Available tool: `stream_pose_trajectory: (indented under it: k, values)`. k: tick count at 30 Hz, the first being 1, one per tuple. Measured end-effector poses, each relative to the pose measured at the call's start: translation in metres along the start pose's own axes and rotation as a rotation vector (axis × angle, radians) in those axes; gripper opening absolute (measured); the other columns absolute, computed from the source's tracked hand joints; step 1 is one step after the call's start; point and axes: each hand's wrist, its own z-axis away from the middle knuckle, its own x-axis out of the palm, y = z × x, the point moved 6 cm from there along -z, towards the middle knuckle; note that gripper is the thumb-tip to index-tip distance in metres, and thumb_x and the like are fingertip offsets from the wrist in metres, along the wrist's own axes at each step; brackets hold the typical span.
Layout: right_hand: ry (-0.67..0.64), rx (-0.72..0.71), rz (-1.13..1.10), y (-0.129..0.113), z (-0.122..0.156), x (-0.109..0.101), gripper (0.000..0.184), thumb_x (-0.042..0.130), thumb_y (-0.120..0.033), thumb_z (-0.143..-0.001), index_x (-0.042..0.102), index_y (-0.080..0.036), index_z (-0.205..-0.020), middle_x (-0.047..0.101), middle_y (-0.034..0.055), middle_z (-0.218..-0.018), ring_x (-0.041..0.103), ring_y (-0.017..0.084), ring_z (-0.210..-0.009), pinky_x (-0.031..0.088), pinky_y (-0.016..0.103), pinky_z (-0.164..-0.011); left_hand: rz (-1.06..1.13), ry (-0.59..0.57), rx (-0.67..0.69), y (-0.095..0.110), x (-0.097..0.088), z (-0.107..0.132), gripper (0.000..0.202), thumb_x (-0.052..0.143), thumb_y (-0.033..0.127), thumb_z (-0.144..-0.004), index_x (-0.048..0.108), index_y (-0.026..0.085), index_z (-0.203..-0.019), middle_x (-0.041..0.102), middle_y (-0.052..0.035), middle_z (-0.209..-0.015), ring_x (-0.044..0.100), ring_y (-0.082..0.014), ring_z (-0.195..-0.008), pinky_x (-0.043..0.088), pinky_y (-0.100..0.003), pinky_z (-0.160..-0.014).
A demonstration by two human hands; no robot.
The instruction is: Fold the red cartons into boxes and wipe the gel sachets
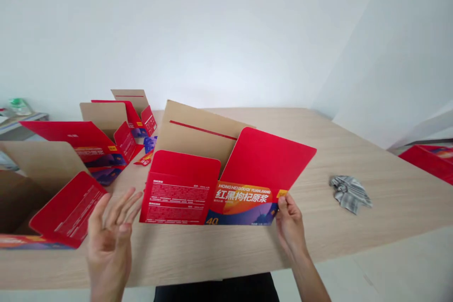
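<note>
A red printed carton [180, 193] with raised flaps is held up in front of me, its tan inside showing at the back. My right hand [290, 222] pinches its lower right corner, thumb on the printed front. To the left of the carton, my left hand [112, 236] has its fingers spread and holds nothing. The left fingertips are close to the carton's left edge; I cannot tell if they touch. Just left of that hand, an open carton [67, 212] stands with its flaps up.
More open red cartons [106, 144] line the table's left side, with small printed sachets [145, 158] beside them. A striped cloth [350, 193] lies crumpled on the wooden table [247, 255]. Another red carton [430, 163] shows at the far right, beyond the table edge.
</note>
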Motion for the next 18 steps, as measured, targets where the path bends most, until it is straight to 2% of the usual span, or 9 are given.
stream_pose_trajectory:
  k: [1,3,5,7,9,10,13,15,18]
  values:
    - [-0.006,-0.019,0.019,0.000,-0.003,-0.006,0.056,0.094,-0.067,-0.074,0.074,-0.023,-0.103,0.081,-0.0005,-0.085,0.068,0.013,-0.062,0.056,0.021,-0.059,-0.030,-0.046,0.017,0.006,-0.002,-0.003,0.067,0.086,0.040,-0.089,0.059,0.033,-0.150,0.077,-0.0102,-0.137,0.075,-0.0273,-0.124,0.060,-0.043,-0.109]
    - [-0.024,-0.056,0.077,0.000,-0.007,-0.015,0.056,0.090,-0.068,-0.078,0.074,-0.023,-0.106,0.081,0.0007,-0.090,0.069,0.013,-0.067,0.057,0.021,-0.062,-0.120,-0.139,-0.040,0.002,-0.003,-0.001,0.070,0.083,0.042,-0.092,0.055,0.034,-0.155,0.074,-0.0116,-0.143,0.075,-0.0282,-0.125,0.061,-0.042,-0.107]
    - [-0.036,-0.097,0.157,0.002,-0.011,-0.024,0.056,0.086,-0.070,-0.082,0.074,-0.023,-0.109,0.082,0.0027,-0.096,0.072,0.015,-0.074,0.058,0.023,-0.067,-0.227,-0.214,-0.156,-0.014,-0.003,0.008,0.077,0.079,0.051,-0.094,0.048,0.034,-0.162,0.069,-0.0142,-0.151,0.074,-0.0307,-0.128,0.059,-0.047,-0.111]
    - [-0.034,-0.152,0.234,0.002,-0.013,-0.030,0.057,0.084,-0.071,-0.083,0.073,-0.022,-0.110,0.082,0.0042,-0.099,0.073,0.017,-0.079,0.059,0.024,-0.070,-0.327,-0.248,-0.241,-0.032,-0.006,0.017,0.086,0.075,0.060,-0.093,0.040,0.034,-0.167,0.064,-0.0151,-0.157,0.069,-0.0331,-0.136,0.049,-0.054,-0.122]
    - [-0.035,-0.205,0.293,0.001,-0.014,-0.034,0.057,0.082,-0.073,-0.084,0.073,-0.022,-0.109,0.082,0.0049,-0.098,0.073,0.019,-0.081,0.059,0.026,-0.072,-0.410,-0.261,-0.281,-0.048,-0.010,0.023,0.087,0.073,0.067,-0.091,0.042,0.031,-0.165,0.063,-0.0148,-0.157,0.061,-0.0349,-0.145,0.039,-0.057,-0.129]
    - [-0.044,-0.223,0.315,0.001,-0.014,-0.034,0.057,0.080,-0.073,-0.085,0.073,-0.022,-0.108,0.081,0.0051,-0.097,0.073,0.020,-0.081,0.059,0.027,-0.072,-0.447,-0.266,-0.293,-0.054,-0.013,0.026,0.087,0.071,0.073,-0.089,0.049,0.028,-0.160,0.065,-0.0150,-0.153,0.059,-0.0364,-0.146,0.037,-0.057,-0.130]
    - [-0.089,-0.243,0.354,0.005,-0.013,-0.032,0.056,0.075,-0.074,-0.088,0.074,-0.023,-0.109,0.079,0.0040,-0.089,0.073,0.022,-0.080,0.060,0.030,-0.070,-0.554,-0.236,-0.322,-0.069,-0.020,0.036,0.083,0.062,0.088,-0.083,0.069,0.020,-0.131,0.076,-0.0152,-0.124,0.062,-0.0415,-0.138,0.044,-0.059,-0.125]
    - [-0.107,-0.241,0.353,0.008,-0.011,-0.032,0.056,0.073,-0.074,-0.089,0.074,-0.024,-0.113,0.077,0.0029,-0.085,0.073,0.023,-0.083,0.060,0.032,-0.073,-0.592,-0.165,-0.320,-0.072,-0.024,0.045,0.077,0.056,0.089,-0.087,0.072,0.020,-0.117,0.076,-0.0132,-0.110,0.062,-0.0414,-0.135,0.044,-0.059,-0.124]
    - [-0.126,-0.224,0.322,0.015,-0.006,-0.033,0.054,0.072,-0.072,-0.092,0.074,-0.027,-0.121,0.078,0.0025,-0.088,0.074,0.025,-0.090,0.062,0.036,-0.080,-0.580,-0.077,-0.286,-0.071,-0.024,0.059,0.068,0.052,0.082,-0.094,0.070,0.021,-0.115,0.074,-0.0109,-0.105,0.060,-0.0383,-0.137,0.035,-0.056,-0.131]
